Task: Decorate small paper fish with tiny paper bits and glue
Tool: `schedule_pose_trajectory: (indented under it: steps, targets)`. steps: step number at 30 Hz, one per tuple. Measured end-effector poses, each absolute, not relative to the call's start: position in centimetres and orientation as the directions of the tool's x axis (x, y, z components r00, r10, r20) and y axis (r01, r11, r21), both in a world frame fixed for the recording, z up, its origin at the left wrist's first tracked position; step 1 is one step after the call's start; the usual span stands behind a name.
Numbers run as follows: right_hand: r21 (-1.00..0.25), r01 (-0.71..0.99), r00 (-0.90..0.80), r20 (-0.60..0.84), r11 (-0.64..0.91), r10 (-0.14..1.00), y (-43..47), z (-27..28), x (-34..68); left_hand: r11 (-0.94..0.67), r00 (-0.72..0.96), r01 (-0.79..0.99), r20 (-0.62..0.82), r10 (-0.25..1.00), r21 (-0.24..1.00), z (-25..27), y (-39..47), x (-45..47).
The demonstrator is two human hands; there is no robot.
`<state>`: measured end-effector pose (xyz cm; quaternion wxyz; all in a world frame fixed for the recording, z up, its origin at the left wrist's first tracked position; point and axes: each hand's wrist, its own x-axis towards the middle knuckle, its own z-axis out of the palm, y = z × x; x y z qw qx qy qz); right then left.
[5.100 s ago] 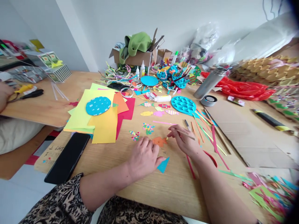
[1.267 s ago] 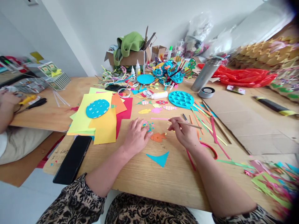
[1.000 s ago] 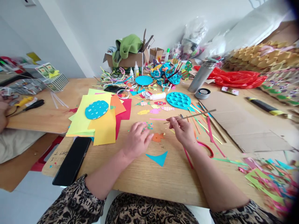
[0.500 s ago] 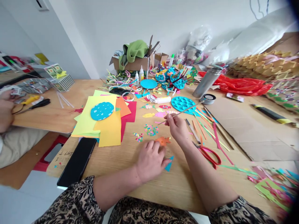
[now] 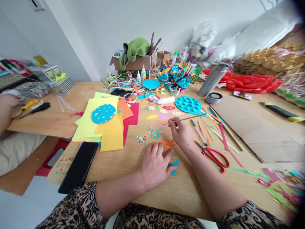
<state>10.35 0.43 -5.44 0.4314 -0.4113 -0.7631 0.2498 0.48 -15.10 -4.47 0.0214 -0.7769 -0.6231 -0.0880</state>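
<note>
My right hand (image 5: 182,135) pinches a thin wooden stick (image 5: 190,118), its tip pointing left beside a small pink paper strip (image 5: 160,124). Flat on the table, my left hand (image 5: 154,165) has its fingertips at the edge of an orange paper fish (image 5: 168,143). Near its thumb is a blue paper scrap (image 5: 174,166). Above the hands are several paper fish, among them a yellow fish (image 5: 151,117) and a red fish (image 5: 168,107). Small coloured paper dots lie in a larger pile (image 5: 154,132) and a smaller pile (image 5: 141,140).
Red-handled scissors (image 5: 215,157) and a pen (image 5: 198,132) lie right of my right hand. Left are coloured paper sheets (image 5: 83,117) and a black phone (image 5: 77,168). A metal flask (image 5: 212,81) stands behind tape (image 5: 213,97). Another person's hand (image 5: 9,101) is far left.
The stick in my right hand has tipped down at its far end and now lies flatter. My left hand stays by the orange fish. The view has shifted slightly.
</note>
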Motion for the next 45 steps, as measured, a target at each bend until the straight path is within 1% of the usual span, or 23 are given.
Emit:
schedule_pose_trajectory:
  steps: [9, 17, 22, 25, 29, 36, 45]
  targets:
    - [-0.699, 0.395, -0.306, 0.512, 0.596, 0.803, 0.8, -5.7, 10.6, -0.218, 0.203, 0.974, 0.176, 0.963, 0.066, -4.7, -15.2, 0.5]
    - [-0.727, 0.35, -0.282, 0.52, 0.591, 0.806, 0.1, -5.3, 10.4, -0.208, 0.194, 0.977, 0.19, 0.962, 0.056, -4.5, -15.2, 0.4]
    - [-0.743, 0.283, -0.349, 0.51, 0.607, 0.786, -0.7, -4.9, 10.2, -0.199, 0.185, 0.979, 0.202, 0.962, 0.05, -4.6, -15.3, 0.4]
    - [-0.736, 0.27, -0.393, 0.504, 0.62, 0.769, -1.1, -4.8, 10.0, -0.195, 0.182, 0.98, 0.2, 0.963, 0.049, -4.7, -15.3, 0.3]
    - [-0.715, 0.281, -0.403, 0.517, 0.64, 0.755, -1.2, -4.9, 9.9, -0.192, 0.181, 0.98, 0.185, 0.966, 0.044, -4.7, -15.3, 0.3]
    - [-0.673, 0.32, -0.355, 0.567, 0.667, 0.743, -0.6, -5.1, 10.1, -0.19, 0.177, 0.98, 0.199, 0.964, 0.049, -4.8, -15.3, 0.3]
    - [-0.592, 0.411, -0.396, 0.569, 0.693, 0.721, 0.2, -6.0, 10.0, -0.194, 0.181, 0.98, 0.199, 0.963, 0.045, -4.8, -15.3, 0.4]
